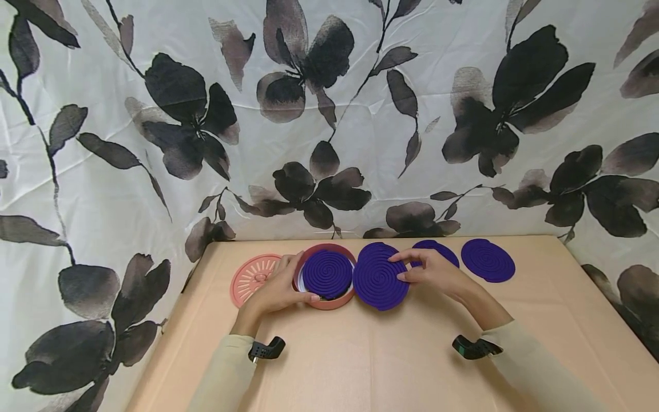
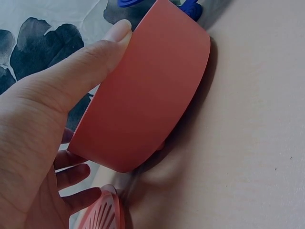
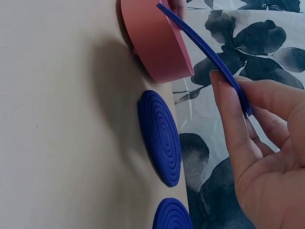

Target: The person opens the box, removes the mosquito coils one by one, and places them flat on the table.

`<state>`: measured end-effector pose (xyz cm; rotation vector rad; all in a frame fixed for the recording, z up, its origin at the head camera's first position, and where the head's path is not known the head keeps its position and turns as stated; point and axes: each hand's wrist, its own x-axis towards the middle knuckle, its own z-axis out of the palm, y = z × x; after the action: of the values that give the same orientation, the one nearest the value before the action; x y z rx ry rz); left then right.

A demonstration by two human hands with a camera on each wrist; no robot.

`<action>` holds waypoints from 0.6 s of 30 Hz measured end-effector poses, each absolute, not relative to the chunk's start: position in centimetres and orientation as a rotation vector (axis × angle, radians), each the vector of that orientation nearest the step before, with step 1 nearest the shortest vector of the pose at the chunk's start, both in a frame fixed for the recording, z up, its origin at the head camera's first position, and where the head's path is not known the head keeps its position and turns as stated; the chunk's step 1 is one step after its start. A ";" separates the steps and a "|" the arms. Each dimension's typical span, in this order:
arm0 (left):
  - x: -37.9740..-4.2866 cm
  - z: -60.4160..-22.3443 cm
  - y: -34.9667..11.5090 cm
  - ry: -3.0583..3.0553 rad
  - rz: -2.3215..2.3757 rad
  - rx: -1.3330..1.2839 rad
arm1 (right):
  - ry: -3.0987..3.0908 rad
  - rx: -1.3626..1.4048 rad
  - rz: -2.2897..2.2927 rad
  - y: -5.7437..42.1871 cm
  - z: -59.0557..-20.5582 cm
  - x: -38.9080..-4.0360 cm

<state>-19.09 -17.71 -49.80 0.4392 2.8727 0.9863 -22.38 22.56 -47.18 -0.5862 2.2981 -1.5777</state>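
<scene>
My left hand [image 1: 278,289] grips a round coral-coloured holder [image 1: 329,305], its thumb lying over the rim in the left wrist view. Inside that holder lies a purple-blue spiral coaster [image 1: 326,274], with a pale edge showing beneath it. Just right of the holder, my right hand [image 1: 437,272] pinches another spiral coaster [image 1: 380,284] between thumb and fingers. The right wrist view shows this held coaster [image 3: 205,46] edge-on and raised above the table. Part of one more coaster [image 1: 377,249] shows behind it. The holder's outer wall [image 2: 152,90] fills the left wrist view.
Two further spiral coasters lie towards the table's back edge, one partly behind my right hand [image 1: 437,249] and one farther right [image 1: 488,261]. A coral slotted disc [image 1: 252,277] lies left of the holder, partly covered by my left hand. Floral cloth [image 1: 319,143] hangs behind the table.
</scene>
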 end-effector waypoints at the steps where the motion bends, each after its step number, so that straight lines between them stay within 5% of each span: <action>1: -19.0 -49.8 -17.8 2.871 0.989 0.441 | 2.296 -0.583 -1.578 22.6 -47.3 -22.2; 18: -19.0 -49.7 -18.0 2.853 1.003 0.438 | 2.212 -0.592 -1.547 23.4 -48.6 -21.5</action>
<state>-19.03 -17.96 -49.65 0.4385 2.8526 1.0026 -21.49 23.37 -48.55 -0.5917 2.2116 -1.5474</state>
